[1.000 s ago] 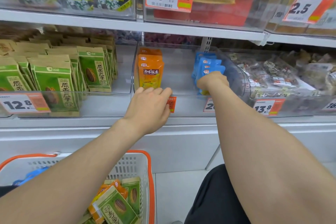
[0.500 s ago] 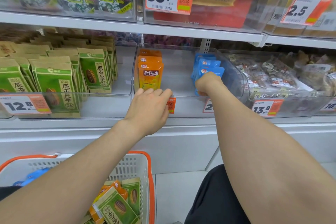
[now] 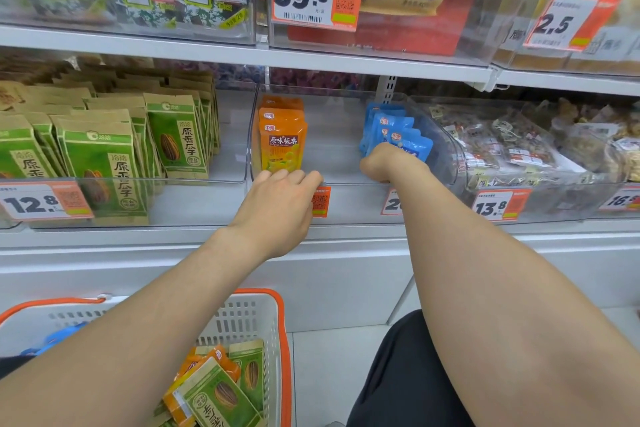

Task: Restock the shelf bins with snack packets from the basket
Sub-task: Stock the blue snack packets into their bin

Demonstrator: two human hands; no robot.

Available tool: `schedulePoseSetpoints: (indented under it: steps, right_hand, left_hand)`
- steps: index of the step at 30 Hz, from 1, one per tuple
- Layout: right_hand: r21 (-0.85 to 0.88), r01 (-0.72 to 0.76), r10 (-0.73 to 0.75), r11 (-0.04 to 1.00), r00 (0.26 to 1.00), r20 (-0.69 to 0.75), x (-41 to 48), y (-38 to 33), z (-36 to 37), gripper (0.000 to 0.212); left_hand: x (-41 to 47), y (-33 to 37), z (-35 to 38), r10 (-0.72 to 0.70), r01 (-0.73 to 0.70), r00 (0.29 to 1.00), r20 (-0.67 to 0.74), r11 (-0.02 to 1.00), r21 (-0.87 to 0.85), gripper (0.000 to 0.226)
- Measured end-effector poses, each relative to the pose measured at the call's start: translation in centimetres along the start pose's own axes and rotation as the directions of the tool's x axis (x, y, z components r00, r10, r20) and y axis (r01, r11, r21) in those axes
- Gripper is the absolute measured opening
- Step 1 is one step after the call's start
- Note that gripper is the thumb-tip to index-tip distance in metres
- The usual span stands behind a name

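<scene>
Blue packet [image 3: 414,146] upright in right grip [image 3: 382,163], inside bin [image 3: 353,206]

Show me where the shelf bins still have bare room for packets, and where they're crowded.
Middle bin: bare floor between the orange packets and the blue packets. Left bin: a strip right of the green packets. Right bin is packed with wrapped snacks.

Bin [image 3: 353,204]: clear glossy plastic. Orange packets [image 3: 282,146], blue packets [image 3: 391,125]: shiny film. Green packets [image 3: 100,166]: matt paper. Basket [image 3: 242,319]: perforated white plastic.
</scene>
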State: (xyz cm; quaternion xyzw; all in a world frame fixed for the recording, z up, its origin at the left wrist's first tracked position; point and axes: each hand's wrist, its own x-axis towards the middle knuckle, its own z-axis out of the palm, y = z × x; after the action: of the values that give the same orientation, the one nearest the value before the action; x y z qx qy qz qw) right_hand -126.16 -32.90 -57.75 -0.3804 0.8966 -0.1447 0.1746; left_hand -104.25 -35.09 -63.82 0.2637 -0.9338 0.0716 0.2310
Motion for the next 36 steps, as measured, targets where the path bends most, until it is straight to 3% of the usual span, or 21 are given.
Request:
schedulePoseSetpoints:
  steps: [5,8,11,13,15,19,21,23,29,31,36]
  right_hand:
    - [-0.132,0.070,-0.089,0.989,0.984,-0.152,-2.1,-0.4,0.2,0.019]
    - [-0.144,0.177,-0.207,0.974,0.951,-0.229,-5.0,-2.5,0.1,0.023]
    - [-0.127,0.311,-0.335,0.942,0.901,-0.275,-9.0,-5.2,0.2,0.020]
    - [-0.124,0.377,-0.397,0.918,0.869,-0.294,-12.2,-6.8,0.8,0.011]
    - [-0.161,0.417,-0.447,0.894,0.852,-0.273,-14.9,-7.9,2.0,0.010]
    - [-0.236,0.499,-0.535,0.834,0.836,-0.122,-18.8,-9.6,5.7,0.017]
    - [-0.285,0.552,-0.582,0.784,0.813,-0.027,-20.1,-10.3,8.0,0.019]
    - [-0.334,0.599,-0.617,0.727,0.785,0.065,-20.9,-10.8,10.7,0.028]
    - [-0.459,0.729,-0.616,0.508,0.680,0.397,-21.3,-11.9,19.0,0.016]
    - [-0.407,0.751,-0.583,0.520,0.660,0.474,-20.4,-12.0,21.5,0.005]
    - [-0.282,0.669,-0.432,0.688,0.690,0.581,-18.0,-10.1,27.8,0.018]
  left_hand:
    - [-0.5,-0.6,0.0,0.031,-0.027,0.998,0.055,0.997,-0.073,0.043]
    - [-1.4,-0.8,-0.8,0.037,-0.039,0.999,-0.013,0.984,-0.173,0.046]
    - [-2.9,-1.0,-2.3,0.050,-0.071,0.979,-0.197,0.992,-0.100,0.030]
    - [-4.4,-1.6,-3.0,0.022,-0.032,0.971,-0.237,0.999,-0.040,0.012]
    - [-6.3,-2.8,-3.1,-0.078,0.071,0.985,-0.153,0.996,-0.048,0.011]
    - [-10.5,-5.9,-3.2,-0.205,0.196,0.966,0.159,0.978,0.070,0.021]
    - [-12.6,-7.3,-3.4,-0.261,0.240,0.899,0.351,0.965,0.102,0.030]
    - [-15.1,-8.6,-3.2,-0.305,0.286,0.815,0.493,0.951,0.114,0.022]
    - [-21.4,-10.1,-1.6,-0.355,0.368,0.585,0.729,0.917,0.152,0.027]
    - [-22.6,-10.3,-0.9,-0.356,0.383,0.543,0.761,0.911,0.152,0.031]
    - [-25.0,-10.0,1.3,-0.328,0.378,0.449,0.831,0.913,0.156,0.036]
